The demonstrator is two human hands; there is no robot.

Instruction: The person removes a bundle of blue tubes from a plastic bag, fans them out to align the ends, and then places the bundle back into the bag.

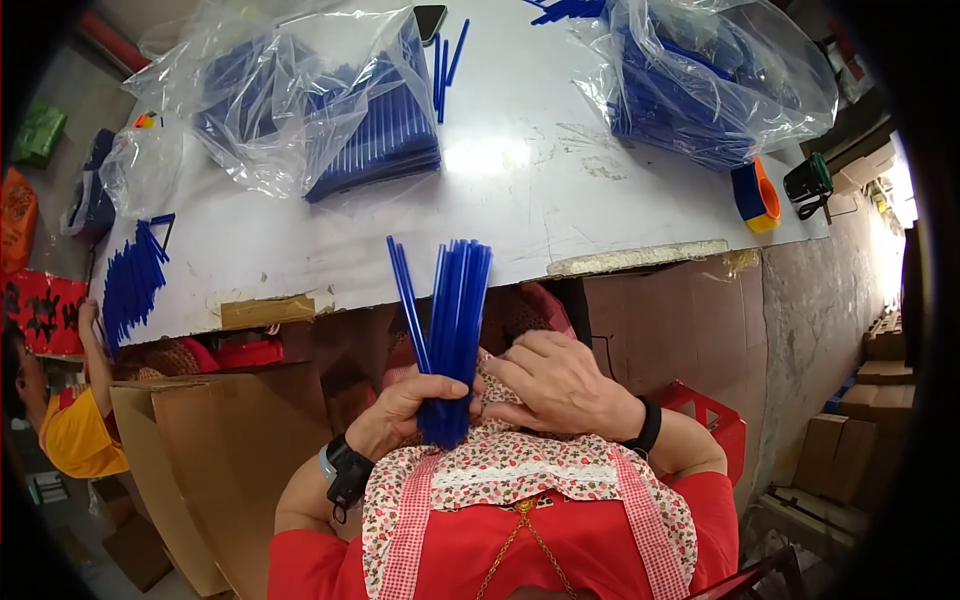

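Observation:
My left hand [412, 408] is closed round a bundle of blue plastic tubes [458, 310], held upright in front of my apron. A few tubes [407, 290] lean away to the left of the main bunch, and the lower ends show below my fingers. My right hand [555, 385] is just right of the bundle, its thumb and bent fingers apart and pointing toward it. Whether the fingertips touch the tubes is hard to see. Across the table [500, 205], a large stack of similar tubes [385, 130] lies partly under clear plastic film [255, 120].
Another bagged pile of tubes [680, 110] sits back right, near a tape roll [755, 197] and a dark green-lidded container [808, 178]. Loose tubes [135, 285] lie at left. Cardboard boxes [235, 470] stand below the table edge. Another person [85, 430] in yellow is at far left.

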